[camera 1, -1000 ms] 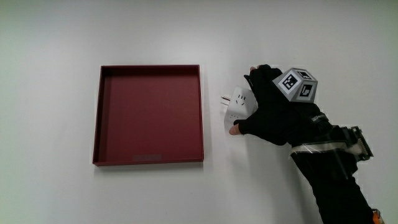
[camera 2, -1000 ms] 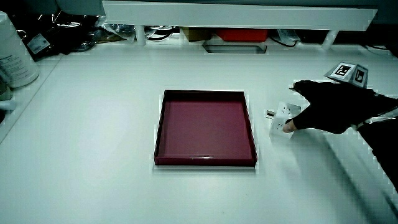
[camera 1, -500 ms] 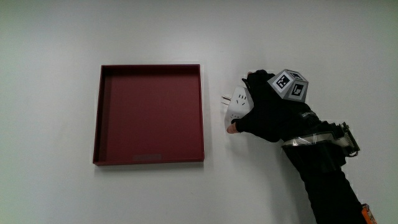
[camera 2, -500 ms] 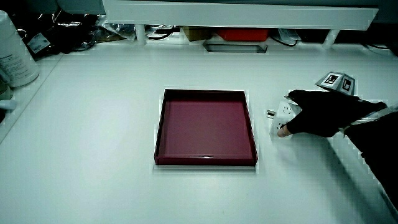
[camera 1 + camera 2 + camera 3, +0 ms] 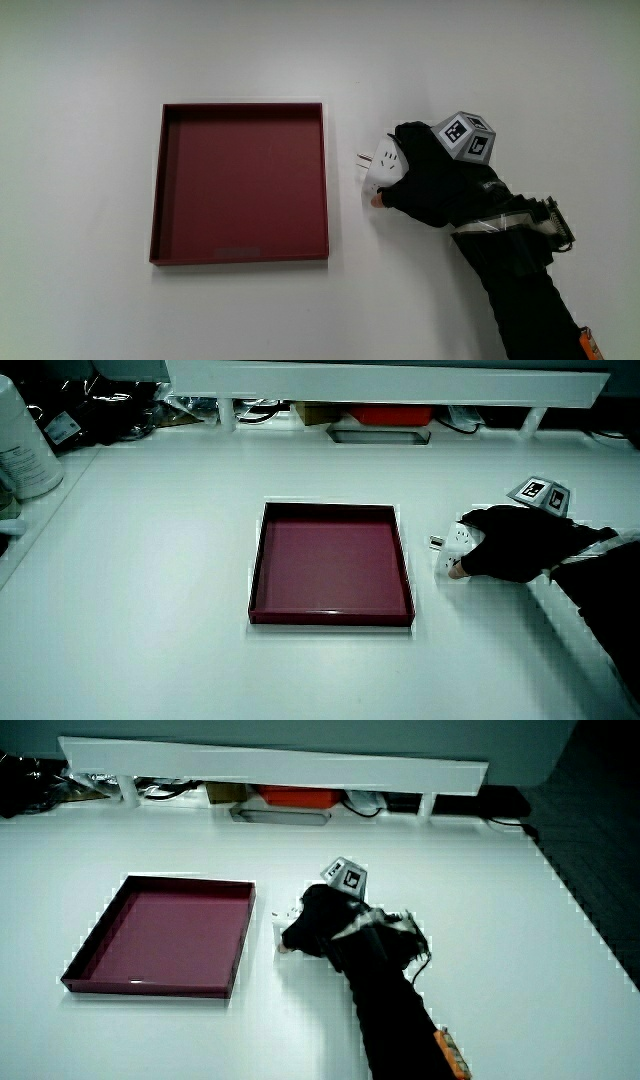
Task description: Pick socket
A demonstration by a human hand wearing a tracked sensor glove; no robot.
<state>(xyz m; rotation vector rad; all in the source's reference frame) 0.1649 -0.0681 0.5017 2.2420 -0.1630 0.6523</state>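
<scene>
**Hand closes on the socket beside the tray**

The hand [image 5: 435, 185] has its fingers wrapped around the white socket [image 5: 383, 167], which lies on the table [image 5: 100, 60] just beside the red tray [image 5: 240, 255]. Best to firm the grip and lift straight up, keeping the prongs clear of the tray's rim.

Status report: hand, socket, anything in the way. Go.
Hand closed on the white socket, beside the red tray. Socket low at the table, prongs toward the tray. Tray empty; nothing blocking.
</scene>
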